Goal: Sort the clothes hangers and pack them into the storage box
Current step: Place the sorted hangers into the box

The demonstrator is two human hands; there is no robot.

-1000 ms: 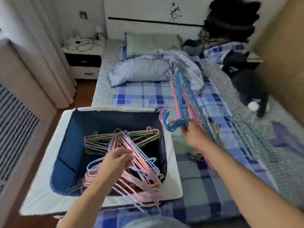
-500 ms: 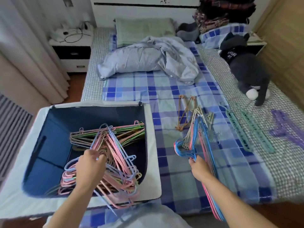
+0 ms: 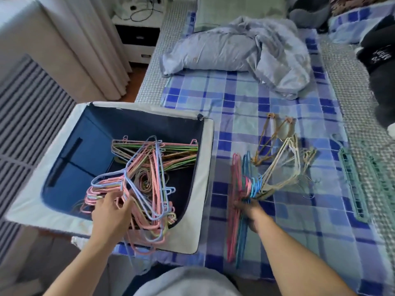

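Note:
A fabric storage box (image 3: 205,189) with a dark blue inside stands open at the bed's left edge. In it lies a tangled pile of pink, blue and green wire hangers (image 3: 147,178). My left hand (image 3: 111,212) grips the pink hangers at the near side of that pile. My right hand (image 3: 249,212) holds a bunch of red and blue hangers (image 3: 237,210) by their necks, low over the checked bedsheet right of the box. Cream and brown wire hangers (image 3: 282,154) lie on the sheet just beyond that bunch.
Green plastic hangers (image 3: 352,184) lie at the bed's right side. A crumpled grey-blue quilt (image 3: 235,50) and a pillow sit further back. A dark plush toy (image 3: 382,71) is at the far right. Curtains and a nightstand (image 3: 139,37) stand left of the bed.
My right hand has brought the red and blue bunch down from up in the air to just over the sheet. My left hand stays on the pile in the box.

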